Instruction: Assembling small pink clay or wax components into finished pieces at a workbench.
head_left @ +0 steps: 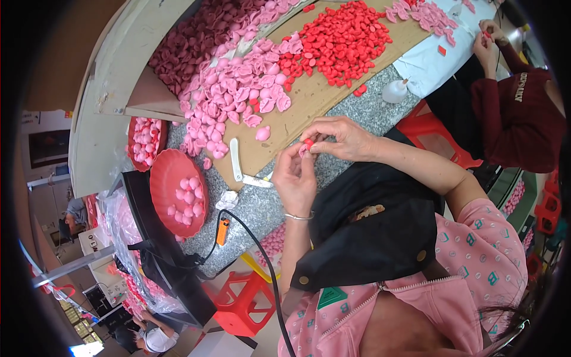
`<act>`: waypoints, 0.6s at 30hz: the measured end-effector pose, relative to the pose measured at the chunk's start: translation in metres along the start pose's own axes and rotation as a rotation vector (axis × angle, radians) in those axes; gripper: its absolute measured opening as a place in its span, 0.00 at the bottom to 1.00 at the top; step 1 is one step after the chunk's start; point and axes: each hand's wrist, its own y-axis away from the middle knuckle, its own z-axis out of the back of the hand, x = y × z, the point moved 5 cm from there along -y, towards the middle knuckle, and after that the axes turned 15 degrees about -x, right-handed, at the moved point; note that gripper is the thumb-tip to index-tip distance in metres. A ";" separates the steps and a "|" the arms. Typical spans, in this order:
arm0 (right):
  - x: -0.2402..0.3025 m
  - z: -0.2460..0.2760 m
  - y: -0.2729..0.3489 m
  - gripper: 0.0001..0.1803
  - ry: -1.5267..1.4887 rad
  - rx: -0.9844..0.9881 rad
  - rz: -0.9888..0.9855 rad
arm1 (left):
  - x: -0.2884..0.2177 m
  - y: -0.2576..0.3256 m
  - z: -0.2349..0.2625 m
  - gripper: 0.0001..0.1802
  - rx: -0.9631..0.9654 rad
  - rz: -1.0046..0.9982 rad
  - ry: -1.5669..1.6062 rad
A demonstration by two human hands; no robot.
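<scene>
Head view: fingers (304,156) on soft pink petal (306,149)

Orange lighter (222,231) lies at lower centre beside a black cable (257,245); a red plastic stool (240,301) sits below, white squeeze bottle (395,91) upper right.

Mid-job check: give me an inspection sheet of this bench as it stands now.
Surface: grey speckled table, cardboard sheet on it.
Job's things: small pink-and-red piece pinched between both hands; loose pink pieces, red pieces.
Clutter: red trays, orange lighter, white glue bottle.
Grippers: left hand and right hand closed on the piece.
Cables: black cable.
Surroundings: co-worker's hands, red stool.
</scene>
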 end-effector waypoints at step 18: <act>-0.013 -0.013 0.007 0.10 -0.482 0.042 -0.361 | -0.012 0.016 0.002 0.10 -0.093 -0.401 -0.274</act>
